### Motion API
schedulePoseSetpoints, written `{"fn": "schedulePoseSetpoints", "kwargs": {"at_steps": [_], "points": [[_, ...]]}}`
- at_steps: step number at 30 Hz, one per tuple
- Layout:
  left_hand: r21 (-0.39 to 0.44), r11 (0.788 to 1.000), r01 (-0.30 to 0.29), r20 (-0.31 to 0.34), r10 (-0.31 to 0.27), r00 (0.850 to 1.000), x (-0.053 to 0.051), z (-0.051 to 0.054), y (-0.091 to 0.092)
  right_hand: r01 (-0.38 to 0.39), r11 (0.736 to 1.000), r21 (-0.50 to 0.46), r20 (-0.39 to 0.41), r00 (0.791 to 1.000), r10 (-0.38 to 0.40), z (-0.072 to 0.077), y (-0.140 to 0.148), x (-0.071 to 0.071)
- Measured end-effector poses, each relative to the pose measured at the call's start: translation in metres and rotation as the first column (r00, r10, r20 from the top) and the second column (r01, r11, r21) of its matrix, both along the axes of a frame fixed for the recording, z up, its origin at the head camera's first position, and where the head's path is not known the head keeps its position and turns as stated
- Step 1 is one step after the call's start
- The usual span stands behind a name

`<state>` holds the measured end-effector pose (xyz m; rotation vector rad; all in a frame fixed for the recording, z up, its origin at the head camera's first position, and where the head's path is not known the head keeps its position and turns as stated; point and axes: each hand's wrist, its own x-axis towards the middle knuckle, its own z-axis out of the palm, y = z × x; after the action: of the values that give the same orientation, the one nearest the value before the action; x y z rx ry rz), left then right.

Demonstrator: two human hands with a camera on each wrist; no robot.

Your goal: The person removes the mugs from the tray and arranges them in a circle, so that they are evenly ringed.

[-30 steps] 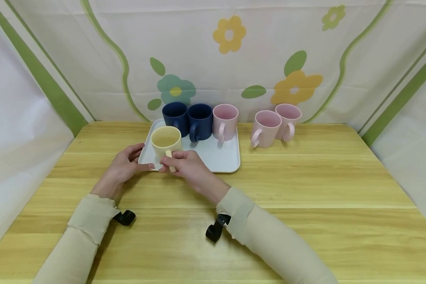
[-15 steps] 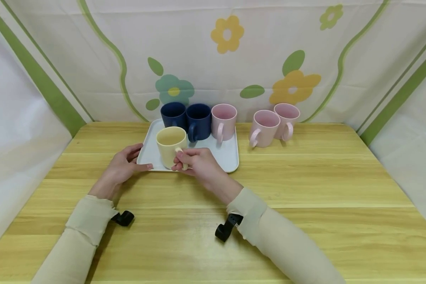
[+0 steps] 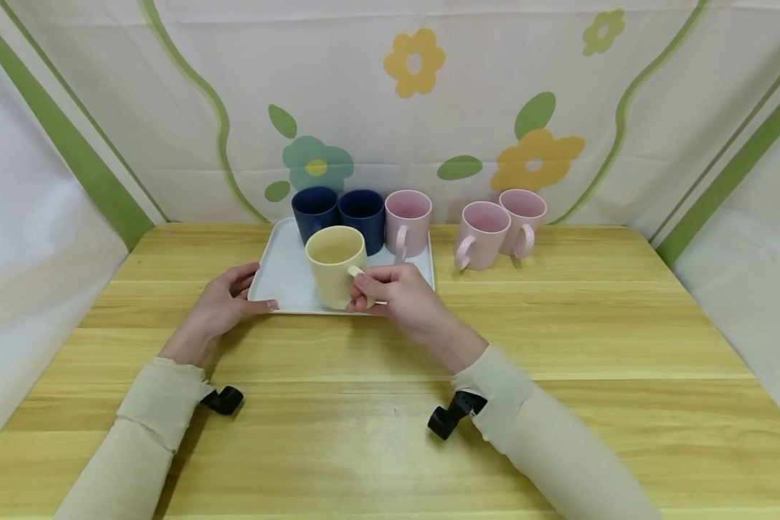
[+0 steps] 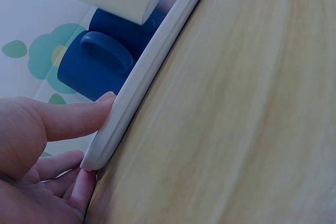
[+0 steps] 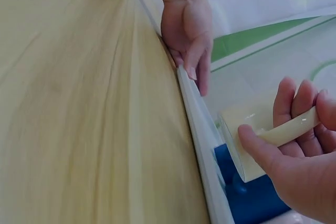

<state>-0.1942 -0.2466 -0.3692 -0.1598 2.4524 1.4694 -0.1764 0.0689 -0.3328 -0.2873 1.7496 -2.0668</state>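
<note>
My right hand [image 3: 406,296] pinches the handle of a pale yellow mug [image 3: 334,271], held upright over the front of a white tray [image 3: 279,278]. In the left wrist view, the yellow mug's base [image 4: 113,1] appears raised off the tray. My left hand [image 3: 224,303] grips the tray's front left corner, thumb on the rim and fingers at the outer side. Behind the yellow mug, two navy mugs [image 3: 313,206] [image 3: 362,217] and one pink mug [image 3: 408,224] stand in a row on the tray.
Two more pink mugs [image 3: 483,235] [image 3: 523,217] stand close together on the wooden table [image 3: 559,325], right of the tray. A white flowered cloth [image 3: 364,94] hangs along the table's back edge. Black wrist cameras [image 3: 224,399] [image 3: 455,415] stick out from both sleeves.
My right hand has carried the yellow mug rightward along the tray's front, and it looks slightly higher now. The left hand keeps its hold on the tray corner; the other mugs stay put.
</note>
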Motion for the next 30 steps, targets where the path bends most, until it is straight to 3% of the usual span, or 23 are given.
{"fn": "schedulePoseSetpoints", "kwargs": {"at_steps": [14, 23, 30], "points": [[0.008, 1.0, 0.012, 0.001, -0.012, 1.0, 0.002, 0.003, 0.001, -0.066, 0.998, -0.02, -0.082, 0.995, 0.064, 0.012, 0.06, 0.017], [0.029, 1.0, 0.013, 0.002, -0.013, 1.0, 0.001, 0.001, 0.003, -0.072, 0.995, -0.069, -0.149, 0.987, 0.061, 0.006, 0.108, 0.02], [0.034, 0.999, 0.004, 0.001, -0.005, 1.0, 0.002, 0.002, 0.001, -0.113, 0.988, -0.107, -0.231, 0.969, 0.086, 0.003, 0.142, 0.02]]}}
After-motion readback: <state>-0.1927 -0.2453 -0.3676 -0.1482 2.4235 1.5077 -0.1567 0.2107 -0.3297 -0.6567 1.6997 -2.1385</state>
